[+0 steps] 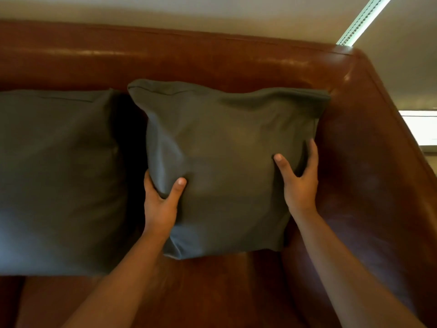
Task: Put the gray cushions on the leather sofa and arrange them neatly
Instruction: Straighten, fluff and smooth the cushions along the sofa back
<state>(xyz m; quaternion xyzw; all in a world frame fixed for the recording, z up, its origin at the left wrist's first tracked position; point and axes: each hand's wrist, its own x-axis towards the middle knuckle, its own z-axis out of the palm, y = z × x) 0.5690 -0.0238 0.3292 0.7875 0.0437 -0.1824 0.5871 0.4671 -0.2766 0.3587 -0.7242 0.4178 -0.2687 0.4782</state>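
A gray cushion (pixel 227 147) stands upright against the backrest of the brown leather sofa (pixel 212 58), close to the sofa's right armrest (pixel 369 162). My left hand (pixel 160 204) grips its lower left edge, thumb on the front and fingers behind. My right hand (pixel 300 181) grips its right edge the same way. A second gray cushion (pixel 56 176) leans against the backrest to the left, with a dark gap between the two cushions.
The sofa seat (pixel 212 292) shows in front of the cushions. A pale wall (pixel 212 10) rises behind the backrest. A window strip (pixel 361 20) and a bright sill (pixel 421 129) lie beyond the right armrest.
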